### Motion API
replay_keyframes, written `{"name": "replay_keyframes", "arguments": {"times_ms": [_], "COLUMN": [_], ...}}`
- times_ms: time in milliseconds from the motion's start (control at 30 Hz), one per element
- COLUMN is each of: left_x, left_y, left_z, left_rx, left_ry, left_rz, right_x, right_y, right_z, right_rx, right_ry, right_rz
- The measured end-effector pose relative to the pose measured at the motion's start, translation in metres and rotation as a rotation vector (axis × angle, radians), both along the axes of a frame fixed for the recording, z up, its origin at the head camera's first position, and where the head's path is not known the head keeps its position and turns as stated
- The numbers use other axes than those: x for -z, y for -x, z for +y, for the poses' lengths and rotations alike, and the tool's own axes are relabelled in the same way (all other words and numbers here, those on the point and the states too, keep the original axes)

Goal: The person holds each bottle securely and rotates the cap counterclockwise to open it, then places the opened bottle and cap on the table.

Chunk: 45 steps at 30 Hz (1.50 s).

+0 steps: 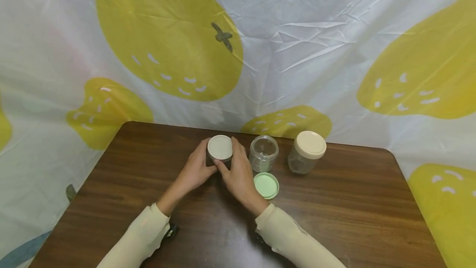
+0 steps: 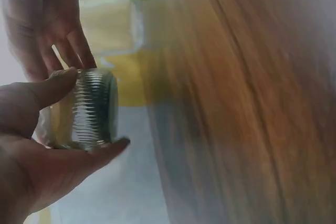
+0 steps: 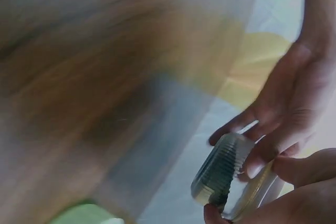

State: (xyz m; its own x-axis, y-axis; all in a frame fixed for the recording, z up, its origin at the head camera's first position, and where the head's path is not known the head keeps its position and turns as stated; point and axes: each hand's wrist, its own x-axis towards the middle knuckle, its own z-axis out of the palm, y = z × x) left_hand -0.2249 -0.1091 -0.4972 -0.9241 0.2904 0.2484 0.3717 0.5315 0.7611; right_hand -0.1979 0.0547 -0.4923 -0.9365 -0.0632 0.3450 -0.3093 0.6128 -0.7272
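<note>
A small clear jar with a ribbed white lid [image 1: 220, 148] stands on the brown wooden table [image 1: 334, 218] near its far middle. My left hand [image 1: 203, 164] grips the jar from the left and my right hand [image 1: 232, 165] from the right, with the thumbs meeting at the front. In the left wrist view the jar [image 2: 89, 109] sits between my left thumb [image 2: 52, 85] and a finger below it. In the right wrist view the ribbed lid [image 3: 223, 174] shows between the fingers of both hands.
Right of the held jar stands an open clear jar [image 1: 263, 153], with a green lid [image 1: 266, 185] lying flat in front of it. Further right is a jar with a cream lid [image 1: 308, 151]. A white cloth with yellow fruit prints [image 1: 167, 36] hangs behind the table.
</note>
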Motion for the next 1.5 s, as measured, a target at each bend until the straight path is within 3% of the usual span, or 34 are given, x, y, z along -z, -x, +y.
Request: {"name": "replay_keyframes", "arguments": {"times_ms": [200, 400, 667, 833, 1133, 1333, 1500], "left_x": [-0.018, -0.038, -0.034, -0.03, -0.034, -0.041, -0.04], "left_y": [-0.015, -0.036, -0.054, -0.066, -0.078, -0.086, -0.096], "left_z": [-0.001, 0.009, 0.024, 0.038, 0.057, 0.063, 0.068], "left_rx": [0.01, 0.049, 0.11, 0.123, 0.204, 0.257, 0.29], "left_ry": [-0.121, -0.119, -0.157, -0.192, -0.183, -0.167, -0.144], "left_rz": [0.043, 0.101, 0.203, 0.265, 0.311, 0.315, 0.338], "right_x": [-0.027, -0.045, -0.048, -0.051, -0.049, -0.039, -0.032], "right_y": [-0.02, -0.047, -0.077, -0.093, -0.119, -0.129, -0.143], "right_z": [0.004, 0.019, 0.032, 0.046, 0.07, 0.076, 0.08], "right_rx": [0.013, 0.044, 0.103, 0.111, 0.126, 0.063, 0.071], "right_ry": [0.037, 0.082, 0.169, 0.291, 0.49, 0.673, 0.735], "right_rz": [0.019, -0.008, 0.016, -0.015, -0.132, -0.136, -0.144]}}
